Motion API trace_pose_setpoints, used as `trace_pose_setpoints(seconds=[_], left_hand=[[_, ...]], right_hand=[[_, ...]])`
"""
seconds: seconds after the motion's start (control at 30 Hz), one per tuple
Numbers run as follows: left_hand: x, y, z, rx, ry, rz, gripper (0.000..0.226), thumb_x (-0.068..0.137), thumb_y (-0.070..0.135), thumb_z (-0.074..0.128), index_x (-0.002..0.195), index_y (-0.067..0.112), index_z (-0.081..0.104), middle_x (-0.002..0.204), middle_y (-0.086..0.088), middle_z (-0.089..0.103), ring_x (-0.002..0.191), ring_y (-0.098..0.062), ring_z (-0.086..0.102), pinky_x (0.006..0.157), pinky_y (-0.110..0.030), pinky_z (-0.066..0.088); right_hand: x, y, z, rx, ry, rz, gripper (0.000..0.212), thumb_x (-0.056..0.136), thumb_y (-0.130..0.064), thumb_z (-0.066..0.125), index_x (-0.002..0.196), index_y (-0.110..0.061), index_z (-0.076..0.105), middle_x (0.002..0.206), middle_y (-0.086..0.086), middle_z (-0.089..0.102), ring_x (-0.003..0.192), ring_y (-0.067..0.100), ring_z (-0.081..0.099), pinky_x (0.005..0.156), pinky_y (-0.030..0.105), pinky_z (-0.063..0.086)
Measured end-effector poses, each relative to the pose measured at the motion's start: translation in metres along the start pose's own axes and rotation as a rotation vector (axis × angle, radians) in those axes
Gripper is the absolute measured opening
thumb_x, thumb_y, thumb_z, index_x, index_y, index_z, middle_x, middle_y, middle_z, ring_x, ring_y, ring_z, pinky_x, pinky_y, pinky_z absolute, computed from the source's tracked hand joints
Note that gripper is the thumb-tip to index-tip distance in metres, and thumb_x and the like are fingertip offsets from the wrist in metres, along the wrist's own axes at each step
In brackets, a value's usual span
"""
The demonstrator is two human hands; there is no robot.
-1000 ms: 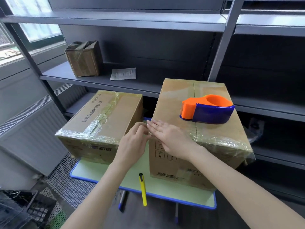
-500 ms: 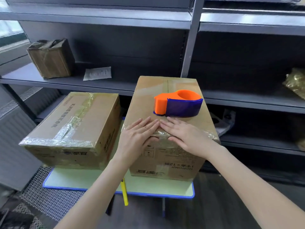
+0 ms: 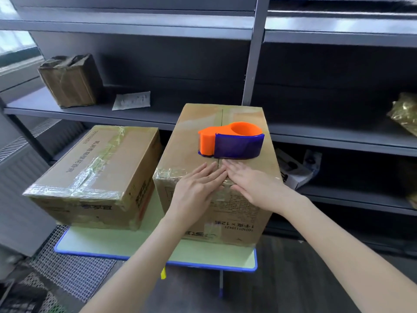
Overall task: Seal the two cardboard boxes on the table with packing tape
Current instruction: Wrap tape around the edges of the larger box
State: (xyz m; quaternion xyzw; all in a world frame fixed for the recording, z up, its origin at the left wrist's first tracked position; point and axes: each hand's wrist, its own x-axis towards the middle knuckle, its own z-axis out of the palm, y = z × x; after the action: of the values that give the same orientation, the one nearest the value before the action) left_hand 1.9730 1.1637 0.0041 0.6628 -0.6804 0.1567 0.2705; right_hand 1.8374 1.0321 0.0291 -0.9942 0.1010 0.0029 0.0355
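Two cardboard boxes stand on a small green table (image 3: 94,243) with a blue rim. The left box (image 3: 94,168) has clear tape along its top seam and near edge. The right box (image 3: 203,132) is taller, with clear tape across its near top edge. An orange and blue tape dispenser (image 3: 232,143) sits on its lid. My left hand (image 3: 198,188) and my right hand (image 3: 250,181) lie flat, fingers spread, side by side on the near top edge of the right box, pressing on the tape. Neither hand holds anything.
Grey metal shelving (image 3: 252,64) rises right behind the table. On it sit a small taped box (image 3: 70,80) and a paper sheet (image 3: 132,100); a gold bag (image 3: 404,114) is at far right. A yellow tool tip (image 3: 163,273) shows below the table's front edge. A radiator stands left.
Both hands slid from the right box's near left corner to the middle of its near top edge. The view swung right, so boxes shifted left in the picture.
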Motion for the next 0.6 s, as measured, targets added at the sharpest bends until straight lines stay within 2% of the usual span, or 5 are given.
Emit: trace_pose_setpoints(seconds=[0.1,0.23,0.37,0.5,0.6], left_hand=[[0.003,0.005,0.000,0.019,0.009,-0.030,0.037,0.082,0.018,0.070,0.117,0.007,0.066,0.120,-0.006,0.063,0.117,-0.024,0.057,0.102,-0.041,0.043],[0.020,0.026,0.007,0.011,-0.008,0.022,0.048,0.084,0.035,0.063,0.119,0.002,0.063,0.124,-0.009,0.061,0.120,-0.022,0.054,0.104,-0.037,0.041],[0.026,0.034,0.014,-0.017,-0.041,0.043,0.042,0.086,0.023,0.064,0.120,-0.002,0.062,0.124,-0.013,0.060,0.117,-0.027,0.056,0.101,-0.044,0.044],[0.024,0.035,0.019,0.017,-0.049,0.042,0.041,0.086,0.018,0.066,0.123,0.002,0.060,0.127,-0.009,0.059,0.120,-0.026,0.054,0.104,-0.042,0.041],[0.031,0.049,0.025,0.034,-0.037,0.030,0.042,0.082,0.016,0.071,0.119,-0.001,0.062,0.124,-0.012,0.061,0.116,-0.024,0.058,0.102,-0.041,0.044]], right_hand=[[-0.013,0.013,-0.010,0.102,-0.054,0.005,0.063,0.099,-0.028,0.040,0.149,-0.012,0.004,0.156,-0.002,-0.004,0.142,0.005,-0.004,0.110,0.013,-0.006],[-0.030,0.019,-0.013,0.041,-0.024,0.041,0.062,0.099,-0.030,0.040,0.149,-0.013,0.009,0.157,0.001,0.004,0.144,0.010,0.004,0.113,0.017,0.000],[-0.033,0.020,-0.015,0.058,-0.038,0.023,0.057,0.099,-0.023,0.040,0.148,-0.009,0.014,0.157,0.006,0.007,0.144,0.012,0.004,0.111,0.014,-0.003],[-0.051,0.035,-0.020,0.163,-0.046,0.039,0.060,0.100,-0.022,0.041,0.148,-0.011,0.007,0.157,0.001,0.003,0.142,0.005,-0.001,0.098,-0.001,-0.014],[-0.054,0.034,-0.018,0.165,-0.038,0.017,0.057,0.100,-0.022,0.040,0.148,-0.009,0.012,0.156,0.002,0.007,0.143,0.006,0.003,0.101,0.001,-0.011]])
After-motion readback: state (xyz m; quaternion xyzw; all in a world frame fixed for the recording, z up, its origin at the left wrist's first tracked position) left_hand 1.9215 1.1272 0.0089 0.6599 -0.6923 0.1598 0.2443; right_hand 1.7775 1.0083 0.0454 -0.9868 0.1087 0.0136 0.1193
